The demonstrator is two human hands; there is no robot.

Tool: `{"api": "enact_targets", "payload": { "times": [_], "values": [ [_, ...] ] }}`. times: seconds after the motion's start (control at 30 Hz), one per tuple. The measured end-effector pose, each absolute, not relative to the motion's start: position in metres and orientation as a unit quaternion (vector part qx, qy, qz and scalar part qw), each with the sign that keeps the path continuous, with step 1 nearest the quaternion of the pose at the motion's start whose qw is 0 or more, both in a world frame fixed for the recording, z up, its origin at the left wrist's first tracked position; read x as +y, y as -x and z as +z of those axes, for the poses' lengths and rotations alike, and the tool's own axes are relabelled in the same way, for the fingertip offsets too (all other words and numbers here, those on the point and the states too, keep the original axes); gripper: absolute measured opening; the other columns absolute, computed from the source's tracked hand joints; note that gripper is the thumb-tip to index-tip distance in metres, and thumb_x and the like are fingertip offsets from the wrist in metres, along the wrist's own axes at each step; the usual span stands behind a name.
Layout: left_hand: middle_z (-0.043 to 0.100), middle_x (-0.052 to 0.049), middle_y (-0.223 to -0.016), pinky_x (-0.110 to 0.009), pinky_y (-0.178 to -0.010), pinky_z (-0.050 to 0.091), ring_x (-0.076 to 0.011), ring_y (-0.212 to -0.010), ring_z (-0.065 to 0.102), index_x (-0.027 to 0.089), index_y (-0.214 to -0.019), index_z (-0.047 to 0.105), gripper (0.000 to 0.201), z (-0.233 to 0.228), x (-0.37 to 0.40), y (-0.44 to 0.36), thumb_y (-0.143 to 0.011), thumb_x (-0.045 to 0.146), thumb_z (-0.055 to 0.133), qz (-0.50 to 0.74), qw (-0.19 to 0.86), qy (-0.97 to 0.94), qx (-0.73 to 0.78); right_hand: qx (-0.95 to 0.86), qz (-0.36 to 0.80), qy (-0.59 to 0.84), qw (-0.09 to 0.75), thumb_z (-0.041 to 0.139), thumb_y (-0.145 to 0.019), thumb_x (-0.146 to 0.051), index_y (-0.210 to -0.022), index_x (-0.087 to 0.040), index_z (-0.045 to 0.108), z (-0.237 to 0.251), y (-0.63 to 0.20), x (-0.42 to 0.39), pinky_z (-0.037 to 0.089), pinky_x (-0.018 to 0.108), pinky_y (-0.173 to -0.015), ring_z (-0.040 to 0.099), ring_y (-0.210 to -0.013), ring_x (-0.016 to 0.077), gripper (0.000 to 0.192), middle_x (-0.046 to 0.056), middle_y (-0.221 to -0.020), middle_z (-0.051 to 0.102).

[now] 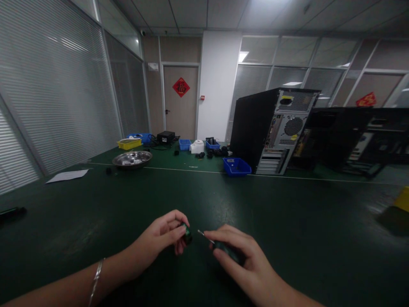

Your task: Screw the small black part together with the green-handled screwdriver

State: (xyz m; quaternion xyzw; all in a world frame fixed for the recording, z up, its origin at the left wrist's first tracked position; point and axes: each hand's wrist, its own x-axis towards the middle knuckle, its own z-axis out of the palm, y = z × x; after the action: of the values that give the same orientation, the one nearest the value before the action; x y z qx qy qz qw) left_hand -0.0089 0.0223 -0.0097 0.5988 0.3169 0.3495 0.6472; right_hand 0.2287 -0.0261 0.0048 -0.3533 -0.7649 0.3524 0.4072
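- small dark green part (186, 233) near the table's (287, 221) near edge, pinched in left hand (164, 234) fingertips.
- right hand (238, 256) grips a screwdriver (220, 246), tip just beside the part.
- step seems tip-to-part alignment; next calls for steady seating.

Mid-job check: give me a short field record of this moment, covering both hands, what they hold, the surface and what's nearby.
left hand: left hand pinches a small dark green part at the fingertips
right hand: right hand grips a screwdriver, its metal tip pointing toward the part
contact: tip close to the part; touching or not cannot be told
surface: green table
behind: steel bowl, blue bin, computer tower with its back panel facing the camera
far left: sheet of paper
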Motion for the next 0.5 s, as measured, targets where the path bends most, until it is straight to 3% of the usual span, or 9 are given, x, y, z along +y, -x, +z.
{"api": "enact_targets", "payload": {
  "times": [0.23, 0.37, 0.5],
  "values": [
    [0.063, -0.002, -0.101, -0.030, -0.076, 0.043, -0.0181, -0.085, 0.056, 0.029, -0.116, 0.063, 0.027, 0.009, 0.006, 0.012, -0.094, 0.035, 0.049, 0.191, 0.423, -0.808, 0.364, -0.759, 0.348, 0.356, 0.419, 0.058, -0.091, -0.016, -0.118, -0.027, 0.067, 0.005, -0.230, -0.025, 0.049, 0.032, -0.078, 0.064, -0.091, 0.0199, 0.030, 0.005, -0.098, 0.068],
    [0.063, -0.004, -0.095, -0.033, -0.081, 0.044, -0.0203, -0.086, 0.056, 0.029, -0.122, 0.060, 0.030, 0.010, -0.001, 0.011, -0.094, 0.031, 0.050, 0.144, 0.309, -0.883, 0.322, -0.760, 0.354, 0.352, 0.416, 0.058, -0.092, -0.016, -0.118, -0.027, 0.066, 0.005, -0.230, -0.026, 0.049, 0.031, -0.079, 0.064, -0.091, 0.0191, 0.030, 0.005, -0.100, 0.068],
    [0.064, -0.005, -0.097, -0.037, -0.092, 0.041, -0.0225, -0.093, 0.055, 0.029, -0.124, 0.058, 0.032, 0.006, 0.002, 0.013, -0.094, 0.035, 0.049, 0.149, 0.274, -0.895, 0.318, -0.763, 0.345, 0.358, 0.413, 0.058, -0.092, -0.017, -0.117, -0.026, 0.066, 0.003, -0.230, -0.026, 0.050, 0.031, -0.077, 0.064, -0.088, 0.0194, 0.028, 0.005, -0.096, 0.068]
  ]
}}
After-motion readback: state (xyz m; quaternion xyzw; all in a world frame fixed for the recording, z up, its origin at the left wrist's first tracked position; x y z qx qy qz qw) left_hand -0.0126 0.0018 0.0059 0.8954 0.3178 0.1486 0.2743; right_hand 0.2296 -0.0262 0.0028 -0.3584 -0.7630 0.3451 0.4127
